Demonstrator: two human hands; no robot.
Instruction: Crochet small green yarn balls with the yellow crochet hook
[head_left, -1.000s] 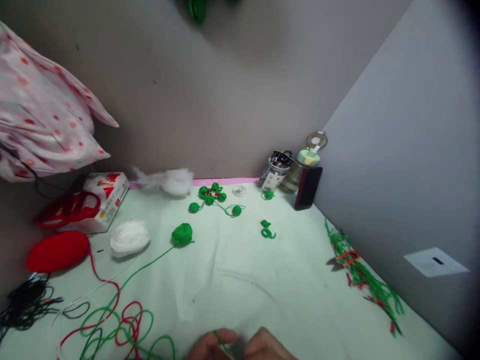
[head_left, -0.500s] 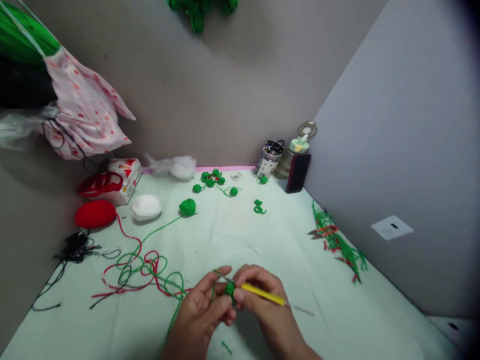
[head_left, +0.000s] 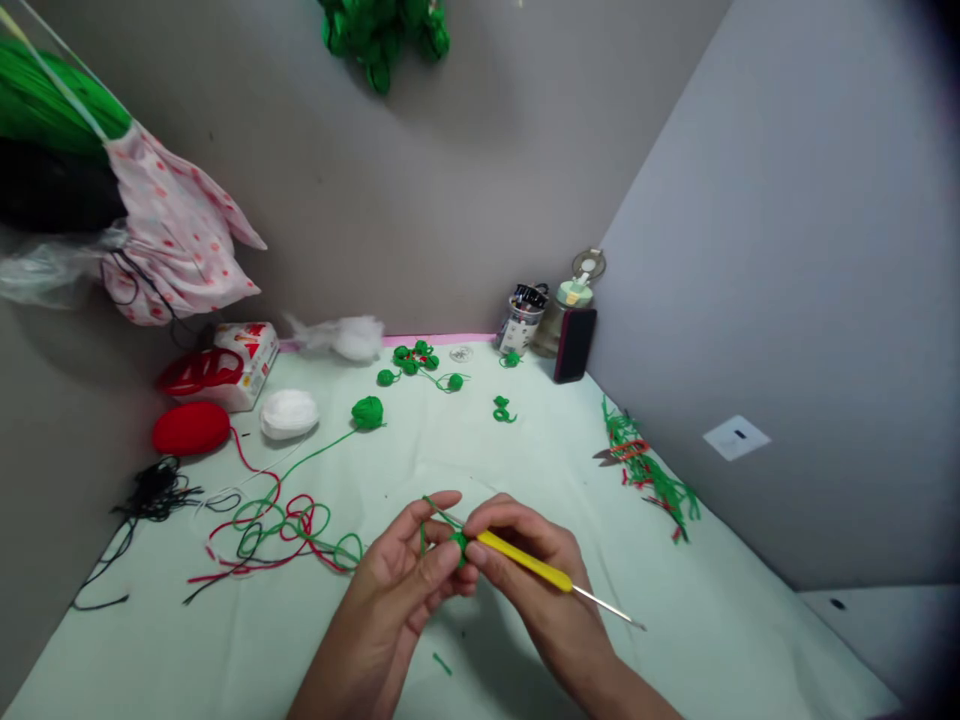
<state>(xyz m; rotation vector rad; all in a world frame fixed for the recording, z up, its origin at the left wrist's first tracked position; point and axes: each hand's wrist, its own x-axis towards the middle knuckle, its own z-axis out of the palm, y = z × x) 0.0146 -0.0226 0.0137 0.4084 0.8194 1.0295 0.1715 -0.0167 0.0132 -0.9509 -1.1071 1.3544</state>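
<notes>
My left hand [head_left: 416, 570] pinches a small green crochet piece [head_left: 460, 547] between thumb and fingers. Green yarn [head_left: 442, 513] runs taut over its raised index finger to the piece. In my right hand [head_left: 529, 560] is a crochet hook [head_left: 525, 562] with a yellow handle, closed between thumb and fingers. The hook's near end meets the crochet piece, though its tip is hidden by the fingers. Its other metal end points down to the right. A short green yarn scrap [head_left: 442, 664] lies on the table below the hands.
A green yarn ball [head_left: 367, 412], white yarn [head_left: 289, 414] and red yarn [head_left: 190, 428] sit at left, with tangled strands before them. Small green crochet pieces [head_left: 414, 358] lie toward the back. Scissors [head_left: 622, 453] rest on yarn scraps at right. A phone [head_left: 575, 345] leans against a bottle [head_left: 551, 325].
The view has shifted slightly. Both hands appear a little higher, still holding the crochet piece and hook. The hook's rear end shows more clearly, and the green yarn over the left index finger is stretched.
</notes>
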